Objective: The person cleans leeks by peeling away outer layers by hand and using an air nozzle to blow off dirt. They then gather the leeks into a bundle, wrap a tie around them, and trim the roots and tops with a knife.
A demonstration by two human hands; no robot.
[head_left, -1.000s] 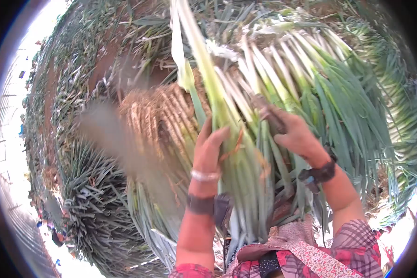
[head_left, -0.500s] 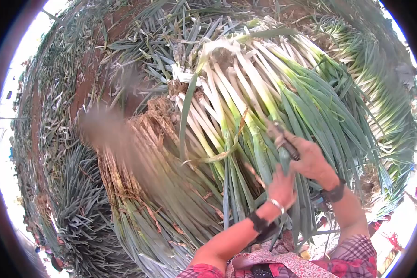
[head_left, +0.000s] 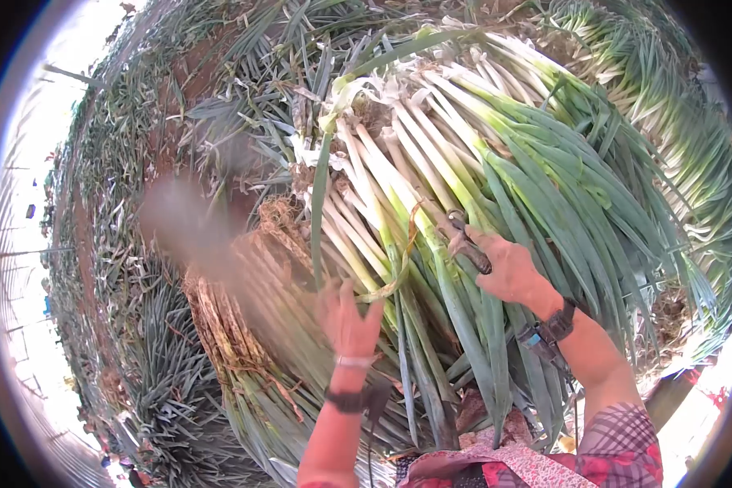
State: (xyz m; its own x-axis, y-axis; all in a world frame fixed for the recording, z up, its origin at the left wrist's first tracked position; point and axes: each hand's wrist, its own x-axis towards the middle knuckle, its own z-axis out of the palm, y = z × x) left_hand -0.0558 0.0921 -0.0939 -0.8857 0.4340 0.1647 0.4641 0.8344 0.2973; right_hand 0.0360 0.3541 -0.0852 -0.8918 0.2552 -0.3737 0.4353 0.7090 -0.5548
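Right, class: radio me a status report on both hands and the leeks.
Left hand open over untrimmed stalks. Right hand shut on a dark tool atop the trimmed leeks. Loose leaf strip curls between them.

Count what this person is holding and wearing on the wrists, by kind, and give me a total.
Dark tool: 1, gripped in the right hand
Silver bangle: 1, at the left hand
Dark wrist straps: 2, left strap and right strap
Total: 4

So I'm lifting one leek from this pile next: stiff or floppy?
Probably stiff along the pale stalks, which lie straight. The green leaves likely flop; several bend and droop. The loose strip near the left hand curls, so it seems limp.
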